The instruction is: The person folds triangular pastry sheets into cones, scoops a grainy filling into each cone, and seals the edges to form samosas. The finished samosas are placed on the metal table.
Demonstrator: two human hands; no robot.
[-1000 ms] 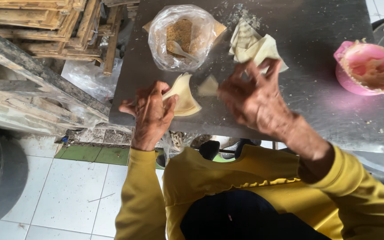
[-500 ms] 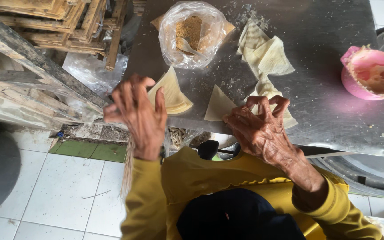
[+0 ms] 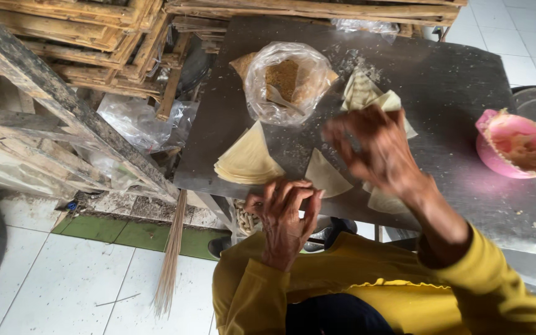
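A stack of pale triangular dough wrappers (image 3: 246, 160) lies near the front left of the dark metal table (image 3: 466, 80). One single wrapper (image 3: 327, 175) lies to its right. My left hand (image 3: 283, 217) hovers at the table's front edge with its fingers curled together, fingertips just short of that single wrapper, and I see nothing in it. My right hand (image 3: 373, 149) is raised over the table and blurred, fingers spread, with nothing visible in it. Just beyond it lies a pile of folded pastries (image 3: 367, 93). Another wrapper (image 3: 383, 201) shows under my right wrist.
A clear plastic bag of brown filling with a spoon (image 3: 286, 80) sits at the table's back. A pink bowl with filling (image 3: 516, 149) stands at the right. Wooden pallets (image 3: 75, 43) are stacked to the left. A straw broom (image 3: 172, 254) leans over the tiled floor.
My left hand moved right, from beside the wrapper stack to the single wrapper, and curled its fingers. My right hand lifted off the front wrappers toward the folded pile.
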